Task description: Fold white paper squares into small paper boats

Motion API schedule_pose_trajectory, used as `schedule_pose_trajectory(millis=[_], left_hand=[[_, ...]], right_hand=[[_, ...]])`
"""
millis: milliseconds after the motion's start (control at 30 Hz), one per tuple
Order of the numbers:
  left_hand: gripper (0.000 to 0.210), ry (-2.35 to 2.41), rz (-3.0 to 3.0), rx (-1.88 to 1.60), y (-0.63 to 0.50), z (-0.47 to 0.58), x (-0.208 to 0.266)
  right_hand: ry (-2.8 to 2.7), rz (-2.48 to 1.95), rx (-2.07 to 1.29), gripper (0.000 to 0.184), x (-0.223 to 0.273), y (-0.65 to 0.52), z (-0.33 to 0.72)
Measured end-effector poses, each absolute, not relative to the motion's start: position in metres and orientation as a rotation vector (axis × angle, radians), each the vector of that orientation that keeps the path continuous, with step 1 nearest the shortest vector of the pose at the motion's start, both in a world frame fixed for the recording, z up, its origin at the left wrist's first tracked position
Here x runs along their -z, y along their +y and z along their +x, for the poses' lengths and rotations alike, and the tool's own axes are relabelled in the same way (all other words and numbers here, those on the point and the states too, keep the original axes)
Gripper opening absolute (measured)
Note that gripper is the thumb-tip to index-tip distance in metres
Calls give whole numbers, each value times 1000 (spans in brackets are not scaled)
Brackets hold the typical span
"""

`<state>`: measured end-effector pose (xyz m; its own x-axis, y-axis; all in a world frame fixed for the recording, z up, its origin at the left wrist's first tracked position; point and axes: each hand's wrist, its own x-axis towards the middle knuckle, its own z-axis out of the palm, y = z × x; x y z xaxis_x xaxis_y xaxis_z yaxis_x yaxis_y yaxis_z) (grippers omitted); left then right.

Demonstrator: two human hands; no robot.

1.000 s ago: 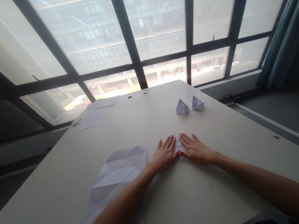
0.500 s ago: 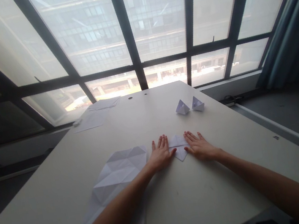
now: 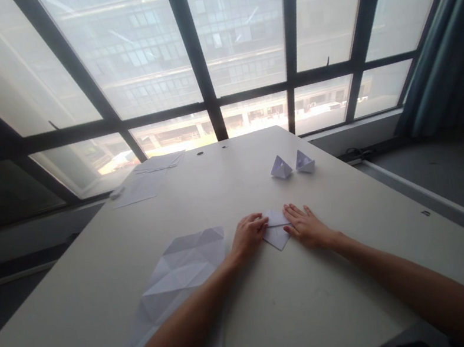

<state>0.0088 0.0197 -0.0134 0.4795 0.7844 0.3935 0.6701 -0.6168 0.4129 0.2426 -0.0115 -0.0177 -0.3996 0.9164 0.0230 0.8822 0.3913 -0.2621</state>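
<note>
A small folded white paper [image 3: 278, 236] with a point toward me lies on the table between my hands. A horizontal crease or flap edge crosses its middle. My left hand [image 3: 248, 235] has its fingers curled at the paper's left edge, thumb and fingertips closed on it. My right hand [image 3: 307, 227] rests flat over the right edge, fingers stretched out and thumb apart. Left of my left hand lies a larger creased white sheet [image 3: 176, 267], partly under my left forearm. Two folded paper boats [image 3: 280, 168] [image 3: 304, 162] stand beyond my right hand.
The white table [image 3: 267, 323] runs toward large windows [image 3: 242, 28]. Several flat paper sheets [image 3: 140, 188] lie at its far left. A small dark mark [image 3: 426, 213] is near the right edge. A blue curtain [image 3: 439, 53] hangs at right.
My left hand has gone from lying flat with fingers stretched to curled fingers gripping the paper's left edge. My right hand stays flat. The view has shifted slightly.
</note>
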Motion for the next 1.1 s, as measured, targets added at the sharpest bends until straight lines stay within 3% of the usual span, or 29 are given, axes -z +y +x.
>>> schedule_pose_trajectory(millis=[200,467,600,700,933,1100], left_hand=[[40,1138,2606,-777,15,8,9],[82,1119,2690,-548,11,5,0],[82,1079,2683,-543,10,7,-4],[80,1077,2679,-549,10,9,-5],[73,1104,2647,-553,8,11,-7],[69,1113,2642,-590,8,10,-5]], right_hand=[[-2448,-1613,-353,72,15,-11,241],[-2478,-1602,-386,76,14,-9,244],[-2597,-1480,-469,96,9,-9,254],[-2610,-1448,-512,100,5,-8,257],[-2569,-1464,-527,96,3,-8,255],[-2543,-1399,-503,80,0,-11,253]])
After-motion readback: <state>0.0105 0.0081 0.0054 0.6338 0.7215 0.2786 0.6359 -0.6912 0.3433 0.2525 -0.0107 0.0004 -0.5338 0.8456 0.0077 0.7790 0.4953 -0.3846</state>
